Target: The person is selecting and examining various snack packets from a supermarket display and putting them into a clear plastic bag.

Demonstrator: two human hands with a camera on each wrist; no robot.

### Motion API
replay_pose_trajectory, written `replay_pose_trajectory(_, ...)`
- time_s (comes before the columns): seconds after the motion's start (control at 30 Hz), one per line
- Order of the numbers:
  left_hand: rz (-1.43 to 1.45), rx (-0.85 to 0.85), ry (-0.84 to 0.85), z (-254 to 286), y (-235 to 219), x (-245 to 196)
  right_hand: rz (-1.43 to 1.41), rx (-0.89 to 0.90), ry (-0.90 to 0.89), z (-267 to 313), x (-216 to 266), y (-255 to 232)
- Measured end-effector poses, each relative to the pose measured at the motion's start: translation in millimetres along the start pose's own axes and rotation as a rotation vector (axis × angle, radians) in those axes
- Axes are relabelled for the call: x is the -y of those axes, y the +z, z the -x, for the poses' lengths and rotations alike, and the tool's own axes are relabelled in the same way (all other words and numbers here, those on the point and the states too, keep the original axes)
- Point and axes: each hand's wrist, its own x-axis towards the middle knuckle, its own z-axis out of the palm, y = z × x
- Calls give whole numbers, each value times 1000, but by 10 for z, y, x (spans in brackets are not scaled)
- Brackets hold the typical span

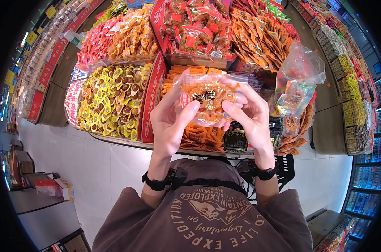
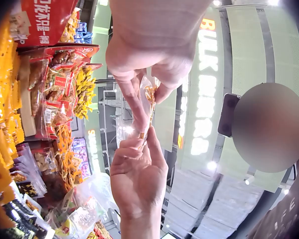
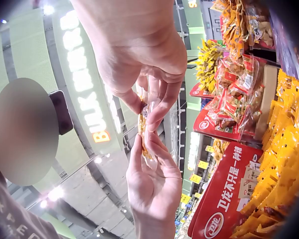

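Note:
A clear plastic snack packet (image 1: 208,97) with orange contents and black lettering is held up flat in front of the chest, over the snack bins. My left hand (image 1: 170,119) pinches its left side, thumb on the face and fingers behind. On the opposite side my right hand (image 1: 253,118) pinches it the same way. Seen edge-on in the left wrist view, the packet (image 2: 149,94) is thin between my left hand (image 2: 152,55) above and my right hand (image 2: 139,184) below. Orange packets (image 1: 202,136) lie in the bin beneath the hands.
Yellow-wrapped snacks (image 1: 110,101) fill the bin at left, beside a red divider (image 1: 150,101). Red-labelled packs (image 1: 194,29) are heaped in a raised bin behind. A clear plastic bag (image 1: 301,69) with packets stands at right. A black basket (image 1: 285,168) is by the right forearm.

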Motion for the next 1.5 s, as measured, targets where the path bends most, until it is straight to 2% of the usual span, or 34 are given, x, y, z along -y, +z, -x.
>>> replay_pose_trajectory(0.2,-27,28,-5,13,-25,-5,32,-14,-1,15,1,-6)
replay_pose_trajectory(0.27,-44,-4,-123,19,-17,-38,32,4,2,15,-3,-29)
replay_pose_trajectory(0.37,-37,-5,-141,28,-27,-36,28,19,6,20,-1,-33)
replay_pose_trajectory(0.5,-43,-3,-112,24,-20,-17,-1,-7,-6,21,-1,-4)
replay_pose_trajectory(0.57,10,5,-28,8,-17,-1,-4,-6,-2,26,4,0)
replay_pose_trajectory(0.7,22,-27,-34,20,-26,29,61,20,-1,37,-14,-42)
replay_pose_trajectory(0.9,-37,36,-15,13,-85,36,50,-3,-2,42,-1,-11)
replay_pose_trajectory(1.2,47,25,-69,31,-70,11,64,6,-36,48,-7,1)
replay_pose_trajectory(1.3,-46,24,-20,26,-98,52,25,0,-24,50,-18,5)
replay_pose_trajectory(1.37,21,5,-104,30,-104,54,14,-29,-19,45,-9,39)
replay_pose_trajectory(1.5,64,-41,-84,14,-8,-31,-20,-63,24,44,31,80)
